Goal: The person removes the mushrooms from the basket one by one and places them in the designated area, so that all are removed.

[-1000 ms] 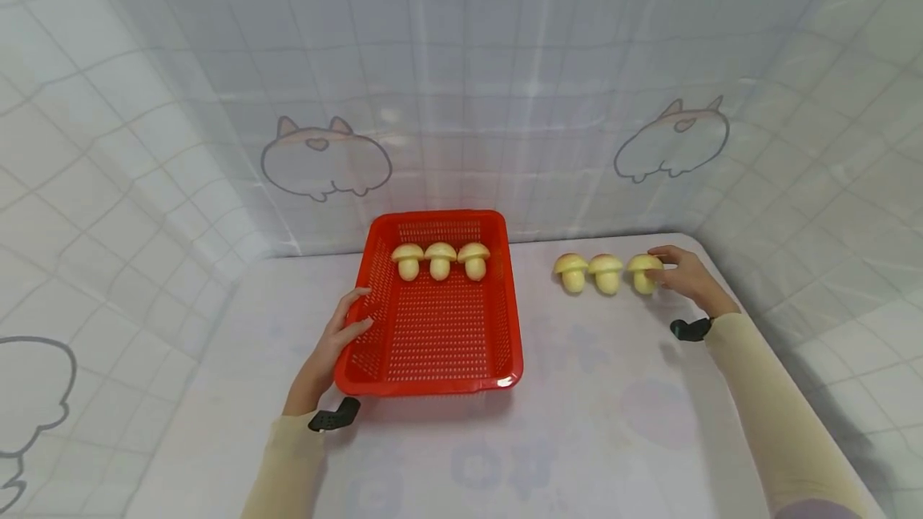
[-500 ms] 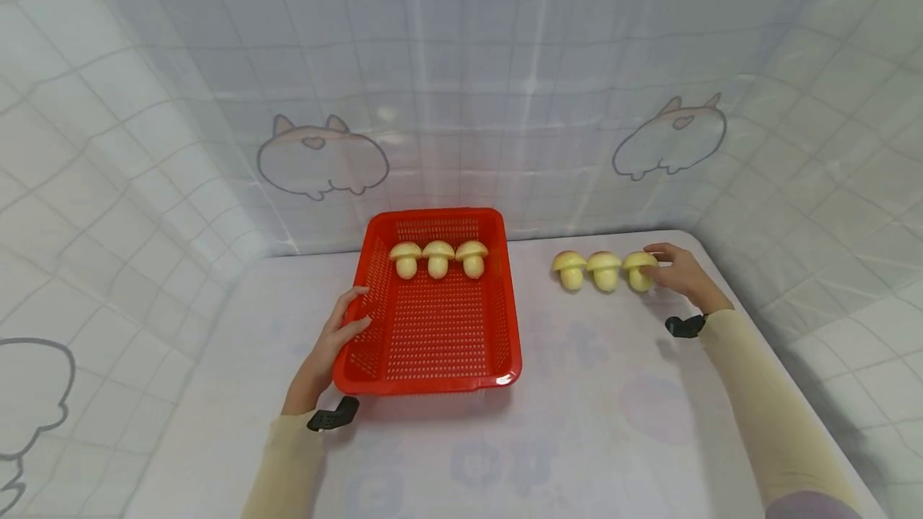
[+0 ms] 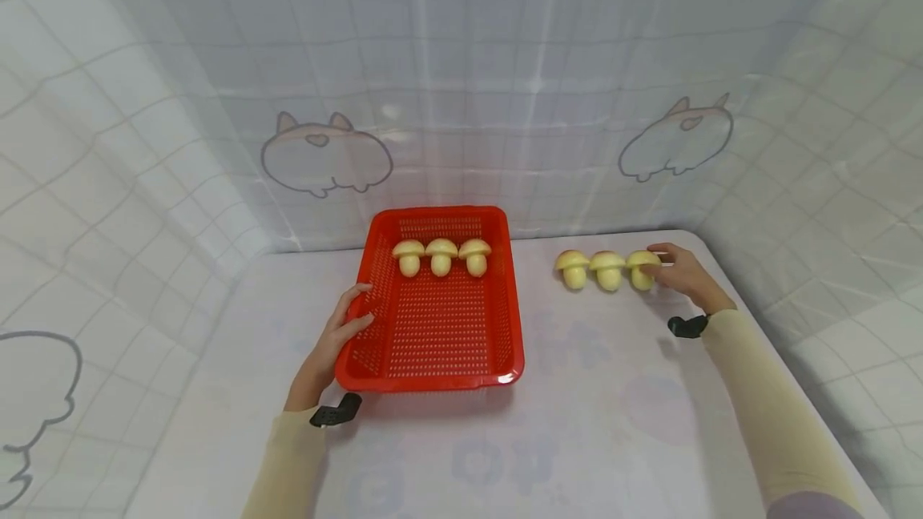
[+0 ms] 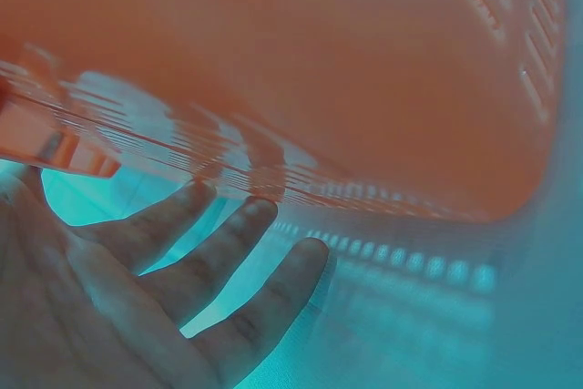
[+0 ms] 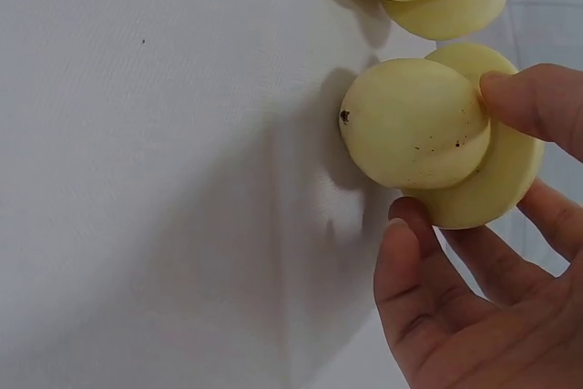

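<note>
A red perforated plastic basket [image 3: 433,384] stands on the white table, with three yellow toy mushrooms [image 3: 441,256] in a row near its far end. My left hand [image 3: 326,347] holds the basket's left rim; in the left wrist view, fingertips [image 4: 260,209] touch its outer wall. To the basket's right, three more toy mushrooms lie side by side, caps away from me. My right hand [image 3: 681,275] grips the rightmost toy mushroom [image 5: 414,125] by its cap, thumb on one side and fingers on the other. Its cap is partly hidden behind the stem in the right wrist view.
A grid-patterned sheet with animal drawings [image 3: 328,158] rises behind the table and on both sides. The table's right edge [image 3: 728,287] runs close by my right forearm. Both wrists wear black straps [image 3: 336,411].
My right hand has slid the rightmost toy mushroom slightly left, so the gap to its neighbour has closed. The left hand and basket stay in place.
</note>
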`<state>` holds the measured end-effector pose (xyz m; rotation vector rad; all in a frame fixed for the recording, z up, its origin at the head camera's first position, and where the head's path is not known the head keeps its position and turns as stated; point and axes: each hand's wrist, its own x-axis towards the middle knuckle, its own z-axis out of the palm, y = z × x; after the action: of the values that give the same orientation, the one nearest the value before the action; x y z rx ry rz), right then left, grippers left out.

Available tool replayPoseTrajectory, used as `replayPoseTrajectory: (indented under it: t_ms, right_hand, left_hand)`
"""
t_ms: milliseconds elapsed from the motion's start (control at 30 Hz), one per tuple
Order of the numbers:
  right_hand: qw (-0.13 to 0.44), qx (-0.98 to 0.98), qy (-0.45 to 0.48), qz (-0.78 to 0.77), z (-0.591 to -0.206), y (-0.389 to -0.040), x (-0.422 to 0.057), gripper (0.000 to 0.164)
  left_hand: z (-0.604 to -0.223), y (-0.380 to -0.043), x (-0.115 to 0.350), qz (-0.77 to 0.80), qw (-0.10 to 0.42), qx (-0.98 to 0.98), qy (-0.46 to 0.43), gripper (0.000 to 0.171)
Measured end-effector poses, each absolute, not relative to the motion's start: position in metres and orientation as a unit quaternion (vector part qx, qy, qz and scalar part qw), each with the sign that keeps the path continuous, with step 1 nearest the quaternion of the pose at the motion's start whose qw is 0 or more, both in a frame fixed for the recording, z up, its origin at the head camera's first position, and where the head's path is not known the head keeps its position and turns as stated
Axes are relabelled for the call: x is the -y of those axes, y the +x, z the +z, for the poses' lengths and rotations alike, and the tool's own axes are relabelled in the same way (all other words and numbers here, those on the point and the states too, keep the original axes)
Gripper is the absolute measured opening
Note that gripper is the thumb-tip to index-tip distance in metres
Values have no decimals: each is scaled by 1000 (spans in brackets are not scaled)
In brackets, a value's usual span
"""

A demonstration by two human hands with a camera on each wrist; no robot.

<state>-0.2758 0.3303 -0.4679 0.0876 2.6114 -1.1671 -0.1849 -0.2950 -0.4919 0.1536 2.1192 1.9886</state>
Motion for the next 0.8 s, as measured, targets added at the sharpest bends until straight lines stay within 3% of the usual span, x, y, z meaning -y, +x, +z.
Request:
replayPoseTrajectory:
  t_ms: [800]
  right_hand:
    - [152, -907, 19, -392, -468, -278, -331, 80]
  left_hand:
    - [-492, -183, 294, 690, 114, -713, 52, 58]
